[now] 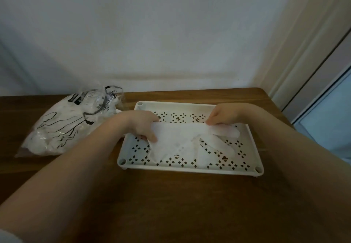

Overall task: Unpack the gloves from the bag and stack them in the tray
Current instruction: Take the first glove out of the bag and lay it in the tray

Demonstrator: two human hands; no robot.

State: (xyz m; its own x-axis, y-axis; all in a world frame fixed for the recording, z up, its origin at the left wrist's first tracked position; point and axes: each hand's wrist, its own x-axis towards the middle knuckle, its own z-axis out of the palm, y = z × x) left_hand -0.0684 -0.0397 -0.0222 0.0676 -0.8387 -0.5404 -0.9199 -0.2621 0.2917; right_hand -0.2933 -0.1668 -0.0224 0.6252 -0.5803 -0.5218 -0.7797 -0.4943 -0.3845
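A thin translucent white glove (pixel 182 134) is stretched flat across the white perforated tray (pixel 191 167) on the wooden table. My left hand (pixel 142 127) pinches its left end, where the cuff is. My right hand (pixel 222 114) pinches the upper right edge, near where the fingers begin. The glove's fingers spread toward the tray's right and near side. Whether other gloves lie beneath it I cannot tell. To the tray's left lies the clear plastic bag (pixel 62 123), printed with a black hand outline and bulging with white gloves, its mouth open toward the tray.
The wooden table (pixel 171 204) stands against a white wall, its back edge just behind the tray. A door frame and glass panel (pixel 326 113) stand to the right, past the table's right edge.
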